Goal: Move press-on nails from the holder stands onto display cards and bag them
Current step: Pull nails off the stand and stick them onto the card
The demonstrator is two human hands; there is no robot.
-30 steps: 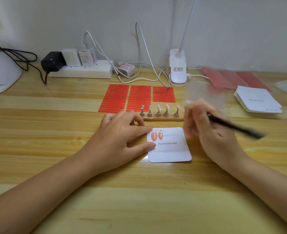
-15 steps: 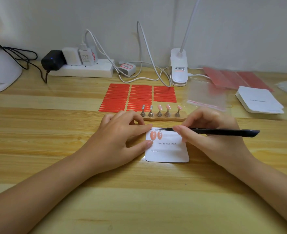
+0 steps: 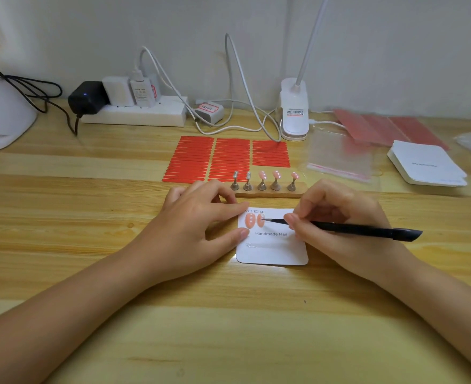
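At the centre of the frame a white display card (image 3: 273, 245) printed "Handmade Nail" lies flat on the wooden counter (image 3: 62, 217). Two pink press-on nails (image 3: 255, 220) sit side by side at its upper left corner. The left hand (image 3: 198, 217) rests on the counter with its fingers (image 3: 239, 207) straight, forefinger and thumb tips touching the card's left edge and holding nothing. The right hand (image 3: 336, 220) pinches a black pointed tool (image 3: 367, 230) between curled fingers, and the tip touches the right-hand nail on the card.

Just above the card stands a wooden holder base (image 3: 270, 191) with five metal stands in a row: the two on the left are bare, the three on the right each carry a pink nail (image 3: 277, 175). Above it lie sheets of red adhesive strips (image 3: 214, 159). To the right, clear bags (image 3: 339, 156) lie flat; whether anything is in them cannot be told. A stack of white cards (image 3: 428, 164) sits at the right edge.
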